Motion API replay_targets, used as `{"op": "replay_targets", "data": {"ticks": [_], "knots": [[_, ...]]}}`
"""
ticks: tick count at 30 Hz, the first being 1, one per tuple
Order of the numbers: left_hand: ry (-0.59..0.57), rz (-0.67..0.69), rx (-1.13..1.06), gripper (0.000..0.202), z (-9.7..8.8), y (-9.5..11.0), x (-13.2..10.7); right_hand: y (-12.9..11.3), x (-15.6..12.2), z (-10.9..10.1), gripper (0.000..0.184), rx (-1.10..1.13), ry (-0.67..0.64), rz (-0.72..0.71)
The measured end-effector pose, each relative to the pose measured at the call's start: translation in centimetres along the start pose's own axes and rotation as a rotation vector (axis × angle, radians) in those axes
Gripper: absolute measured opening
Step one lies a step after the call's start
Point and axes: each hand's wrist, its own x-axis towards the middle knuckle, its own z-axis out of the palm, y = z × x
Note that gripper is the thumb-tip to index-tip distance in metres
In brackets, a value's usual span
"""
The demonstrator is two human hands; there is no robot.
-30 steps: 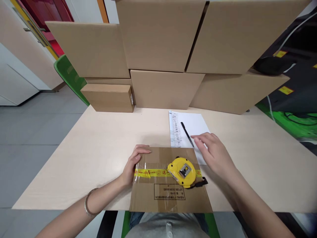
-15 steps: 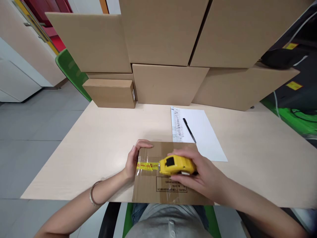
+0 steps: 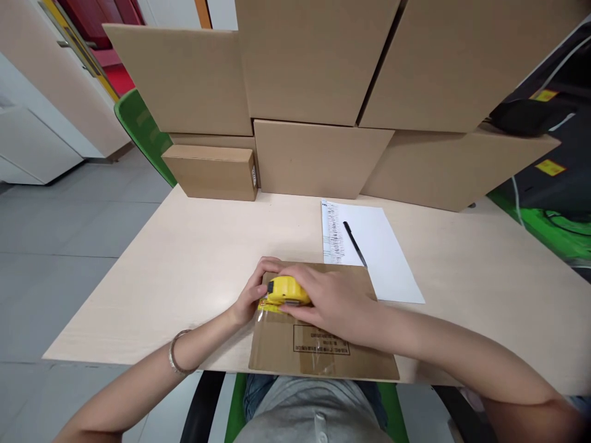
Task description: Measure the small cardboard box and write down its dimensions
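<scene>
A flat taped cardboard box lies at the near edge of the table in front of me. My right hand is closed round a yellow tape measure and holds it at the box's left end. My left hand grips the left edge of the box, its fingers curled over the top corner, right next to the tape measure. A strip of yellow printed tape on the box is mostly hidden under my hands.
A white sheet of paper with a black pen lies beyond the box on the right. Large cardboard boxes are stacked along the table's far edge, with a small box at the left. A green chair stands behind.
My right hand left the paper, took up the tape measure from the middle of the box and carried it left to the box's left end. The left hand stayed on the box edge.
</scene>
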Motion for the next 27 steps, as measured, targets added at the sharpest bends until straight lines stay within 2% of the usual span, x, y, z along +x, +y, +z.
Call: {"op": "replay_targets", "data": {"ticks": [5, 10, 15, 22, 27], "knots": [[-0.010, 0.058, 0.162, 0.042, 0.0, 0.5, -0.1, 2.2, -3.7, -2.4, 0.027, 0.091, 0.007, 0.145], [-0.039, 0.053, 0.147, 0.038, -0.2, 0.0, 0.0, 5.5, -9.3, -5.5, 0.022, 0.195, 0.070, 0.289], [-0.037, 0.028, 0.114, 0.037, -0.3, -0.1, 0.1, 7.8, -13.4, -6.3, 0.025, 0.234, 0.134, 0.410], [-0.034, 0.014, 0.143, 0.038, -0.3, 0.3, 0.1, 7.9, -14.1, -5.8, 0.025, 0.195, 0.124, 0.418], [-0.037, 0.005, 0.164, 0.038, -0.2, 0.5, 0.1, 6.4, -13.5, -6.7, 0.024, 0.134, 0.107, 0.390]]}}
